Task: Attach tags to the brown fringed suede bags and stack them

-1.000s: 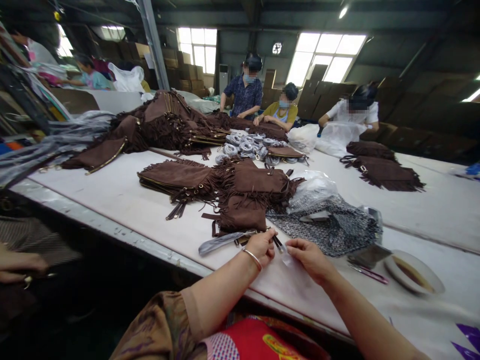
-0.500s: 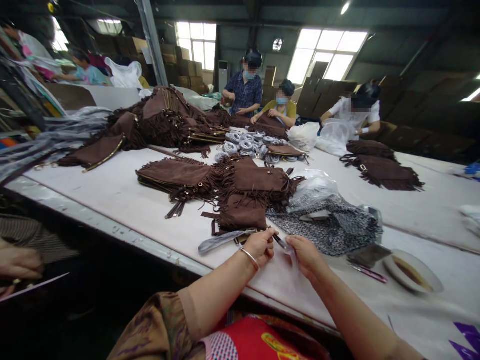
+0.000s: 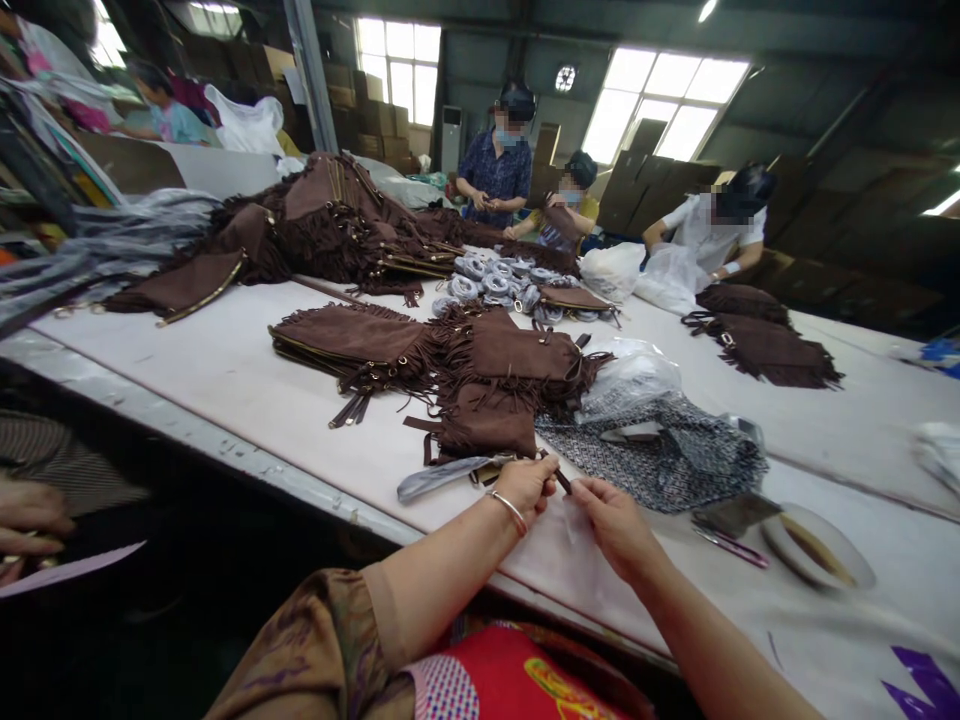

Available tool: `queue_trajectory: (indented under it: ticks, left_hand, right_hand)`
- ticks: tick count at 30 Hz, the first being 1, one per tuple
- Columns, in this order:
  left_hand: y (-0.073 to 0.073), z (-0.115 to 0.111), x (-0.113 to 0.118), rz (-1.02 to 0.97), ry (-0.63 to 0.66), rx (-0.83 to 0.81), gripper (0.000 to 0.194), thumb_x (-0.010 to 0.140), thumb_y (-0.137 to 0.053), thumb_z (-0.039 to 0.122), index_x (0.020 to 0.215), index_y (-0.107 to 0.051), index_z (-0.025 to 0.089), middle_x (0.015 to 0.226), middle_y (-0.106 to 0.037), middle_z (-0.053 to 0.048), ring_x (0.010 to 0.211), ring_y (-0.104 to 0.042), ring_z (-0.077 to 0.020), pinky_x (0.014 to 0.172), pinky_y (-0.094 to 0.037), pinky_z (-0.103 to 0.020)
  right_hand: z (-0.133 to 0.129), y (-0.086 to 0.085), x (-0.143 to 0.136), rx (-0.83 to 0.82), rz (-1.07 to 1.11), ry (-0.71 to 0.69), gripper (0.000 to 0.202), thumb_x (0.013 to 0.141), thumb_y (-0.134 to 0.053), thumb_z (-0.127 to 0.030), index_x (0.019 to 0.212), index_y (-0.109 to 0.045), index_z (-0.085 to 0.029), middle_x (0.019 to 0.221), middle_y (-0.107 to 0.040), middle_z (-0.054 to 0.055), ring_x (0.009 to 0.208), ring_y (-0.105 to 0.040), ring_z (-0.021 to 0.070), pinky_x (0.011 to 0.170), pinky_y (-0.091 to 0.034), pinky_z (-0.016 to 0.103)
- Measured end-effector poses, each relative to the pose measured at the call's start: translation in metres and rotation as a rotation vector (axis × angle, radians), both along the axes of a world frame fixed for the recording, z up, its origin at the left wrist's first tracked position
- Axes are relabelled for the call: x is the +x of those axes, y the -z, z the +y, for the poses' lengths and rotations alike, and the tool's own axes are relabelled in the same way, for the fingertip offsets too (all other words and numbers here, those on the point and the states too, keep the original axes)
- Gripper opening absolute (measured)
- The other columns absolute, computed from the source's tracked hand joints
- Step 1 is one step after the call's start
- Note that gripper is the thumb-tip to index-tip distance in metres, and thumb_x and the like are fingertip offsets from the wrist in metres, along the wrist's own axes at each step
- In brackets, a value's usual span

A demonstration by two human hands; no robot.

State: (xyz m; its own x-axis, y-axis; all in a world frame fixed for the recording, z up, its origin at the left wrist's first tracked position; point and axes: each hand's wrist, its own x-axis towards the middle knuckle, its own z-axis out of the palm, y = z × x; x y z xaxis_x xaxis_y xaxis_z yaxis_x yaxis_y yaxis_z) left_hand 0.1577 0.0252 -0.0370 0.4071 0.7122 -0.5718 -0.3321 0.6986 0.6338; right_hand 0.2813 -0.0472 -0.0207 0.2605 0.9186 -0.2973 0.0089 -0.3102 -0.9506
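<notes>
Between my two hands runs a short dark strap [image 3: 559, 474]. My left hand [image 3: 529, 487], with a bangle at the wrist, pinches its upper left end near a brown fringed pouch [image 3: 487, 422]. The fingers of my right hand [image 3: 609, 515] are closed on its lower right end, and thin clear plastic shows faintly beneath them. Left of my left hand lies a grey wrapped strap [image 3: 442, 478]. Behind are more brown fringed bags [image 3: 517, 355] and a black-and-white knit cloth [image 3: 660, 455].
A round dish [image 3: 814, 550] and purple-handled scissors or a similar tool [image 3: 731, 547] lie at the right. Wrapped coils [image 3: 495, 285] and a large pile of brown bags [image 3: 322, 225] stand farther back. Several people work around the table; one person's hand [image 3: 30, 520] is at the far left.
The clear plastic that hung from my right hand is lower and less visible, and the dark strap between my hands shows bare. Across the table, a person has raised a brown piece.
</notes>
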Motion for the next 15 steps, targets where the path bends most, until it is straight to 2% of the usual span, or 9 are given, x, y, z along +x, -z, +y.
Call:
queue_trajectory:
  ticks: [4, 7, 9, 11, 13, 15]
  left_hand:
    - [-0.002, 0.0, -0.004, -0.009, 0.018, 0.004, 0.036, 0.07, -0.075, 0.045, 0.067, -0.053, 0.016, 0.051, -0.047, 0.004, 0.039, -0.033, -0.0042, 0.041, -0.009, -0.021]
    - [-0.006, -0.001, -0.007, -0.022, 0.013, 0.001, 0.036, 0.07, -0.075, 0.043, 0.067, -0.053, 0.015, 0.054, -0.048, 0.004, 0.041, -0.035, -0.004, 0.04, -0.01, -0.02]
    - [-0.008, -0.002, -0.009, -0.031, 0.002, -0.004, 0.033, 0.071, -0.075, 0.039, 0.069, -0.054, 0.014, 0.056, -0.048, 0.004, 0.043, -0.038, -0.0038, 0.04, -0.011, -0.019]
    - [-0.009, -0.002, -0.009, -0.044, 0.001, -0.011, 0.029, 0.074, -0.074, 0.036, 0.072, -0.055, 0.014, 0.058, -0.048, 0.004, 0.044, -0.039, -0.0036, 0.04, -0.011, -0.018]
    - [-0.009, -0.002, -0.009, -0.057, 0.007, -0.017, 0.026, 0.077, -0.071, 0.033, 0.074, -0.055, 0.013, 0.058, -0.047, 0.004, 0.044, -0.039, -0.0032, 0.04, -0.011, -0.017]
    - [-0.009, -0.001, -0.009, -0.07, 0.014, -0.022, 0.024, 0.078, -0.07, 0.032, 0.075, -0.054, 0.014, 0.058, -0.047, 0.004, 0.045, -0.04, -0.003, 0.039, -0.011, -0.016]
  right_hand:
    - [0.005, 0.008, -0.006, 0.012, 0.04, 0.071, 0.042, 0.062, -0.078, -0.05, 0.085, -0.063, -0.018, 0.069, -0.065, 0.0, 0.053, -0.053, 0.0113, 0.048, -0.041, 0.023]
    - [0.009, 0.007, -0.006, -0.015, -0.002, 0.031, 0.045, 0.068, -0.071, -0.056, 0.09, -0.064, -0.018, 0.072, -0.066, 0.003, 0.056, -0.056, 0.0143, 0.049, -0.043, 0.026]
    - [0.005, 0.002, 0.004, 0.013, -0.207, 0.024, 0.044, 0.074, -0.065, -0.057, 0.093, -0.066, -0.017, 0.077, -0.068, 0.006, 0.065, -0.06, 0.0182, 0.058, -0.048, 0.031]
    - [-0.007, -0.003, 0.022, 0.101, -0.512, 0.027, 0.041, 0.077, -0.062, -0.054, 0.097, -0.067, -0.017, 0.087, -0.07, 0.008, 0.078, -0.063, 0.0224, 0.071, -0.05, 0.035]
    - [-0.03, -0.004, 0.045, 0.225, -0.778, -0.032, 0.038, 0.08, -0.062, -0.047, 0.105, -0.066, -0.019, 0.099, -0.069, 0.01, 0.089, -0.063, 0.0253, 0.082, -0.049, 0.038]
    - [-0.06, 0.003, 0.066, 0.343, -0.956, -0.15, 0.037, 0.083, -0.06, -0.041, 0.113, -0.063, -0.021, 0.109, -0.067, 0.011, 0.1, -0.061, 0.0273, 0.091, -0.047, 0.041]
